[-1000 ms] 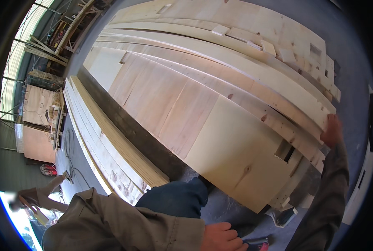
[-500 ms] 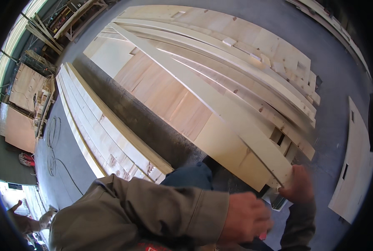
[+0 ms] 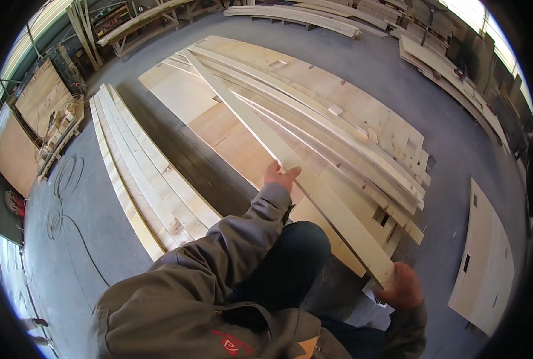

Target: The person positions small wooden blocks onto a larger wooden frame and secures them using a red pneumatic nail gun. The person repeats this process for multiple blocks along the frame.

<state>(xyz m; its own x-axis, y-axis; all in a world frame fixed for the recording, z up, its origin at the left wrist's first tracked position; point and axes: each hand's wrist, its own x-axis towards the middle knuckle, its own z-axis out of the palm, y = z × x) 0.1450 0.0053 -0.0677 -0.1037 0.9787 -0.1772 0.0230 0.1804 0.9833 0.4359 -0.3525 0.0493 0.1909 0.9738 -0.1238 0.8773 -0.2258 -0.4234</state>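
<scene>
Both hands grip one long plank point(image 3: 290, 161): left hand point(image 3: 280, 177) midway, right hand point(image 3: 402, 286) at its end (fingers hidden).

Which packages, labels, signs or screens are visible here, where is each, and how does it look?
Logo patch: on the grey jacket at the lower edge, small, red.
Paper sheet: under the near end of the long plank, by the right hand, white with a dark mark.
No screens or signs.
</scene>
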